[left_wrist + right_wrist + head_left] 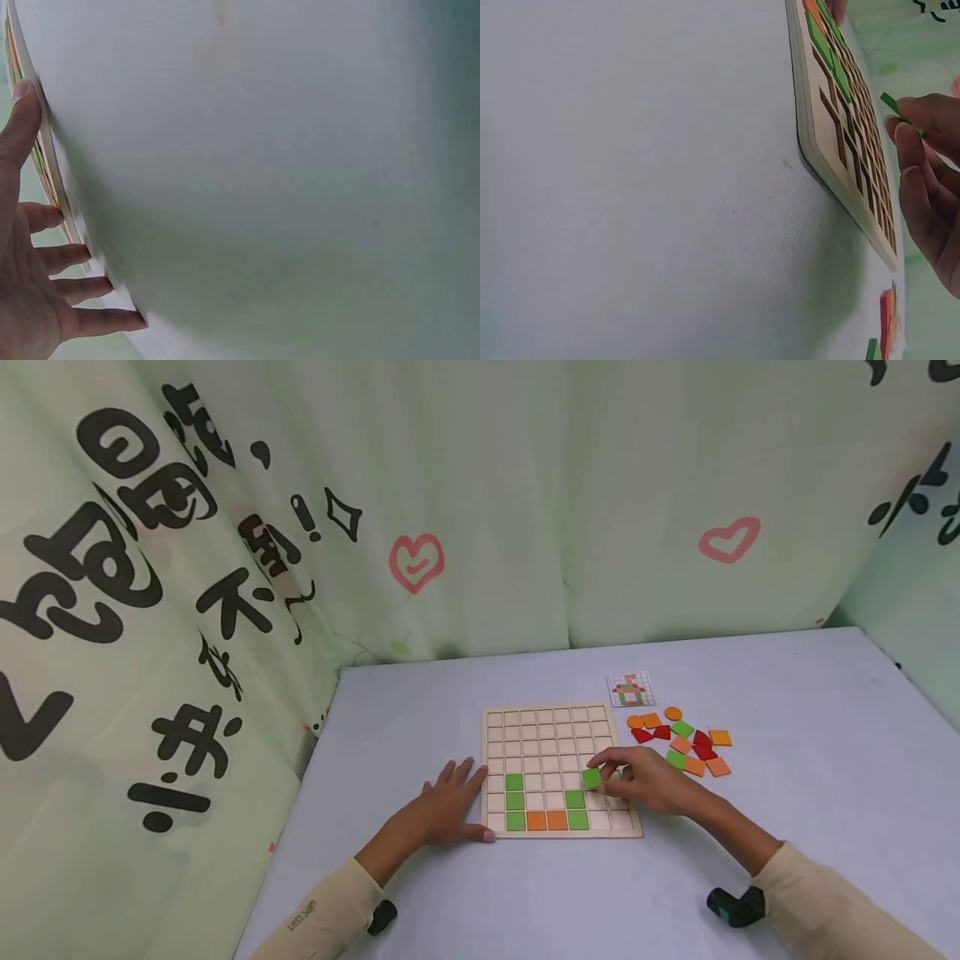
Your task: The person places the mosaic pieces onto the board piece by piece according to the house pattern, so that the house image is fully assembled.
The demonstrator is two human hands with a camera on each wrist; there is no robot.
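A wooden grid board [551, 762] lies on the table, its square cells partly filled. Green tiles form a column of several at the left and a pair [576, 809] at the right, with two orange tiles [547, 820] between them in the bottom row. My right hand [647, 781] pinches a green square tile [592, 777] just above the cells over that pair; in the right wrist view the tile [892, 103] is held off the board. Fingers spread, my left hand [450, 806] rests at the board's left edge, thumb at the near corner.
Right of the board lie loose orange, red and green pieces [681, 744], some round. A small pattern card [631, 690] sits behind them, near the board's far right corner. The white table [787, 693] meets a pale green curtain [495, 510] at the back.
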